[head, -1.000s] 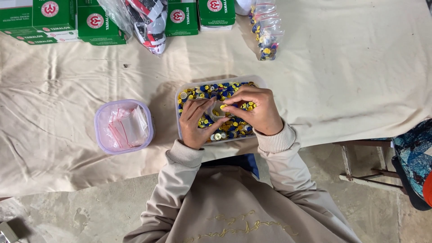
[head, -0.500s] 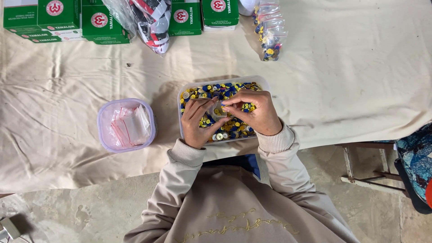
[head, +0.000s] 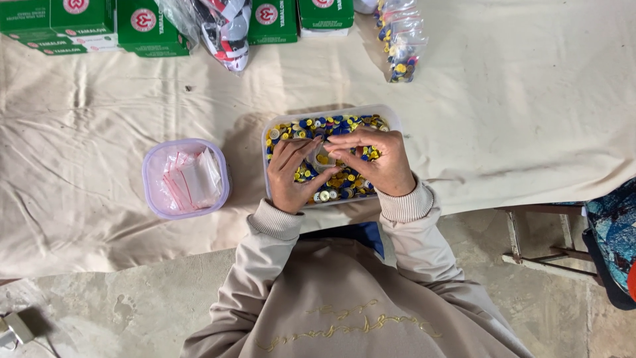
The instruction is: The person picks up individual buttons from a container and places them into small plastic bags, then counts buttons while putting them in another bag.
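Both hands sit over the clear tub of buttons [head: 391,119] in the middle of the frame. The left hand [head: 291,176] is curled around a small clear bag [head: 320,159], holding it just above the buttons. The right hand [head: 374,162] has its fingertips pinched together right at the bag's mouth, apparently on a button or two, though it's too small to tell for sure. The tub is packed with a mix of yellow, blue and white buttons.

To the left of it, a bit apart, there's a smaller tub with a purple rim [head: 151,174] holding a stack of empty little zip bags [head: 192,180]. Everything rests on a wrinkled cream cloth [head: 517,113]. Along the top edge: green boxes [head: 86,23] at upper left, and filled button bags [head: 401,43] at upper right of centre.
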